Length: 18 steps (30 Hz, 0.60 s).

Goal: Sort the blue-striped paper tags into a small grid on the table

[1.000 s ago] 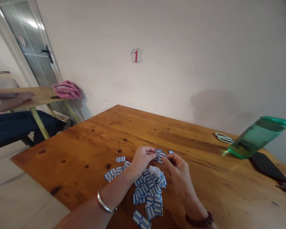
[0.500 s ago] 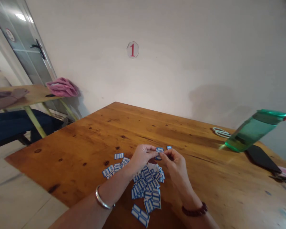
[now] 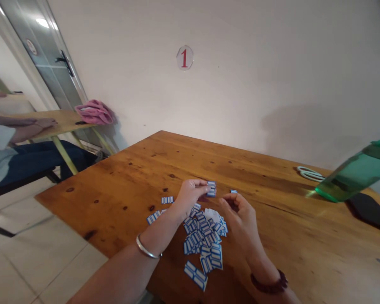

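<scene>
My left hand (image 3: 191,195) pinches a small sheet of blue-and-white labels (image 3: 211,188) between thumb and fingertips, raised over the table. My right hand (image 3: 240,213) is just right of it, apart from the sheet. Its thumb and forefinger are drawn together; whether anything lies between them is too small to tell. A small label piece (image 3: 233,191) shows just beyond its knuckles. Below and between my wrists lies a loose pile of label sheets (image 3: 202,232), some overlapping. One sheet (image 3: 195,275) lies nearer me, another (image 3: 167,200) left of my left hand. My left forearm hides part of the pile.
The wooden table (image 3: 139,169) meets a white wall. At the right a green bottle (image 3: 354,173) stands by a coiled white cable (image 3: 310,173) and a dark flat object (image 3: 369,211). A person's hands (image 3: 44,123) rest on another table at left, near a pink cloth (image 3: 95,112).
My left hand has drawn the label sheet away from my right fingertips, which touched or nearly touched it before. The view has swung left, bringing more of the other person into sight.
</scene>
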Each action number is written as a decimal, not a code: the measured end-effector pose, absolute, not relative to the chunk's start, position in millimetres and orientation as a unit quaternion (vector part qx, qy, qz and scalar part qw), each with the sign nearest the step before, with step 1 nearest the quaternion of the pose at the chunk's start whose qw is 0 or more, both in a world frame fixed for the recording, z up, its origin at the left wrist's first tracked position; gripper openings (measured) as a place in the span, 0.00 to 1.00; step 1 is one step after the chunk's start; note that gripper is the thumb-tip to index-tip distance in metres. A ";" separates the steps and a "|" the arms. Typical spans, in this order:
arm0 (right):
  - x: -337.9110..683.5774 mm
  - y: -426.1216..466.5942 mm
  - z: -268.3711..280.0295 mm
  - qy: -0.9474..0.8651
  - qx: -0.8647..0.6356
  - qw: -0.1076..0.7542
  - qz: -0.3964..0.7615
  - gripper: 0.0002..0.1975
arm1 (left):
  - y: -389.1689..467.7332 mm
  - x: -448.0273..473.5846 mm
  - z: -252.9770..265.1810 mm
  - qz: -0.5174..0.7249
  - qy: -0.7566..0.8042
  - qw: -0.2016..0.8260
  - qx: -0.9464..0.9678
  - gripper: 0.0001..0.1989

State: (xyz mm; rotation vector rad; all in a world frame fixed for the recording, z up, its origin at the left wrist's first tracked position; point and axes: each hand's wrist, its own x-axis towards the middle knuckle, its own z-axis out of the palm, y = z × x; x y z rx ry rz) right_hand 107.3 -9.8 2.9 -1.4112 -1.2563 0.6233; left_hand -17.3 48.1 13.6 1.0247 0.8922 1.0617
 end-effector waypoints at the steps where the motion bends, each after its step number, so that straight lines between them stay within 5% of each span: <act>1: 104.5 -12.4 4.3 -0.554 -0.587 0.524 0.272 0.09 | 51.0 -21.0 15.5 0.489 0.397 0.644 0.434 0.05; 10: 85.4 -32.4 -1.4 -0.827 -0.485 0.175 0.223 0.10 | 55.7 -31.5 23.4 0.519 0.392 0.644 0.404 0.01; 18: 85.6 -32.5 -0.5 -0.822 -0.519 0.139 0.189 0.12 | 52.8 -30.1 25.8 0.511 0.390 0.641 0.421 0.03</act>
